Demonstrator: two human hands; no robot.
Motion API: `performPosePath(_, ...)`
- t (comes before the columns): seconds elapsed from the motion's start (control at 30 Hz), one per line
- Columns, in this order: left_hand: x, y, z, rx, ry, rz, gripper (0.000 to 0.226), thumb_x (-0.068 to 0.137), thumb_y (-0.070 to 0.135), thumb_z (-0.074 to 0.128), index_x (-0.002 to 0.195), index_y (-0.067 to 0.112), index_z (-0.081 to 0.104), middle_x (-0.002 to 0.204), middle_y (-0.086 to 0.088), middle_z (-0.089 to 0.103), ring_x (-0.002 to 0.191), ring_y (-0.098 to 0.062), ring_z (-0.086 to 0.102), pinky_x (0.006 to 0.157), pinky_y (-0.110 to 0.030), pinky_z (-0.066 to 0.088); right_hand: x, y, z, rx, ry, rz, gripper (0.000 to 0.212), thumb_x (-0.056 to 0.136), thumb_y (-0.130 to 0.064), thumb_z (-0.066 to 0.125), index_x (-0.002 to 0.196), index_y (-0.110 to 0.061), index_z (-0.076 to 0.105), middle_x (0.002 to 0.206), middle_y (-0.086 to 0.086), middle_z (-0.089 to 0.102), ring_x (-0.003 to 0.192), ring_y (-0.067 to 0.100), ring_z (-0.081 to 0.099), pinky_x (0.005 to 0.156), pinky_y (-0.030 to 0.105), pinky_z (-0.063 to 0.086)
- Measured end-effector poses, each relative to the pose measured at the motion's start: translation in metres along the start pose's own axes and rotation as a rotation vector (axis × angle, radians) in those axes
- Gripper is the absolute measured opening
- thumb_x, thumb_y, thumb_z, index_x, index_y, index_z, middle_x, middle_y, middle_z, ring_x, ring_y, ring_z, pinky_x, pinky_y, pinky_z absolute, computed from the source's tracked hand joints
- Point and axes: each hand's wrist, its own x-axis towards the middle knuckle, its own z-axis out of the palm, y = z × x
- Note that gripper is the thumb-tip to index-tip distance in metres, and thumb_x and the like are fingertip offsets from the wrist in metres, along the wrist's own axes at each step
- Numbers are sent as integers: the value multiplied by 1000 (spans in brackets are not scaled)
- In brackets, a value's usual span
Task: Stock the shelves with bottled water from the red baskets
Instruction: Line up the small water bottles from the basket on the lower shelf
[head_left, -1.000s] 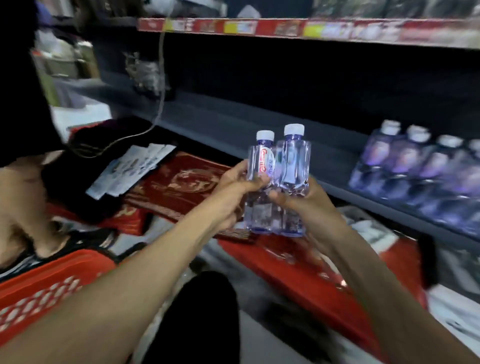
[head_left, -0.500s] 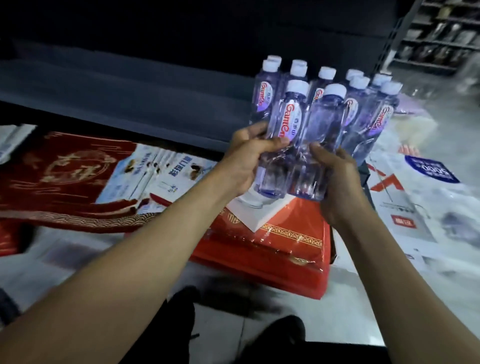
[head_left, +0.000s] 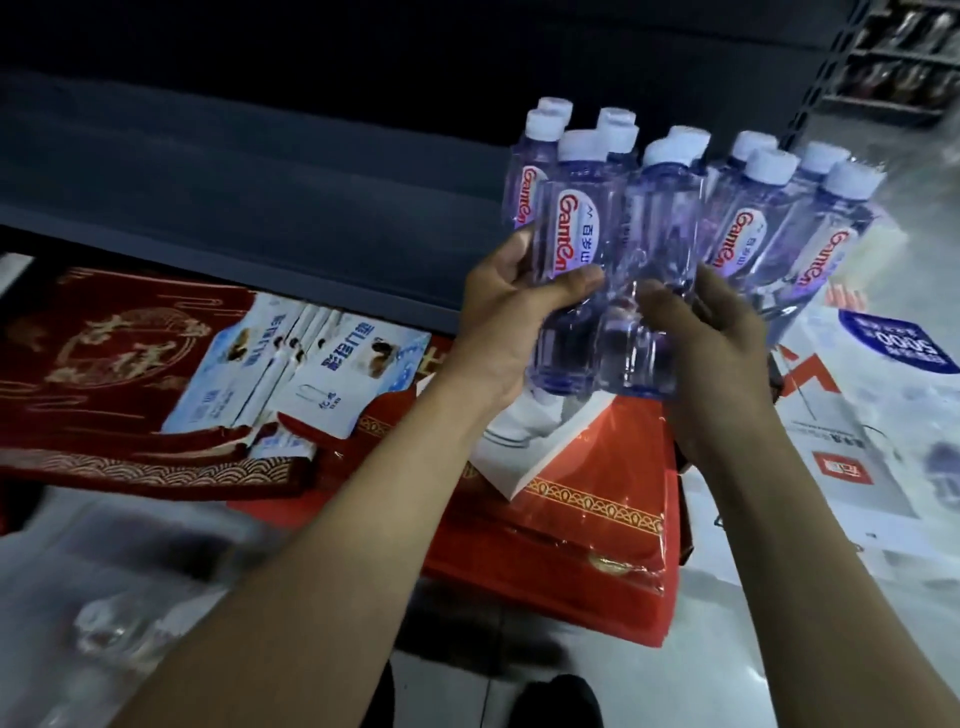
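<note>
Reaching up from the bottom of the shot come two bare forearms, and the action is at their ends: the left hand (head_left: 511, 317) lays its thumb across the front of the labelled bottle (head_left: 574, 228) with the fingers curled out of sight behind it, and the right hand (head_left: 719, 338) mirrors that on the second bottle (head_left: 662, 223), thumb over the front, fingers wrapped round the far side. Both bottles are upright, pressed flank to flank, caps up, held in the air just in front of the right end of the shelf (head_left: 234, 208). Here's the worry as I read it: each grip sits low on the body, so a slick wall could let one bottle twist out and drop onto the film-wrapped red gift boxes (head_left: 571, 551) directly underneath. And if the pair goes in too fast, it could shove the standing bottles (head_left: 753, 223) crowded at that right end, tipping them like skittles or nudging one off the edge. Catching a base on the shelf's front lip looks just as possible. Now the containers: the red baskets aren't in view at all, so what remains in them I can't say. Below the shelf's front edge a white box (head_left: 540, 447) rests on the red ones, and blue-and-white packs (head_left: 311, 364) lean over a dark red box (head_left: 104, 364); what's inside any of them is hidden. The shelf itself carries its bottles in a tight cluster at the right end
</note>
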Motion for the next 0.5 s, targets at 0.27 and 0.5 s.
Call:
performPosePath(0.27, 17, 5, -20, -15, 60, 100, 42, 76, -5, 71, 117, 0, 62, 105, -13, 71, 103, -28, 68, 94, -45, 54, 17, 15, 32, 67, -104, -49, 49, 83, -6, 75, 126, -4, 53, 111, 11, 72, 99, 26, 72, 83, 42, 59)
performPosePath(0.5, 44, 20, -60, -48, 143, 193, 59, 72, -9, 70, 128, -2, 57, 121, -20, 67, 115, -31, 64, 100, -47, 50, 24, 18, 81, -8, -14, -240, 27, 86, -8, 73, 110, -7, 62, 99, 14, 71, 94, 29, 68, 84, 39, 57)
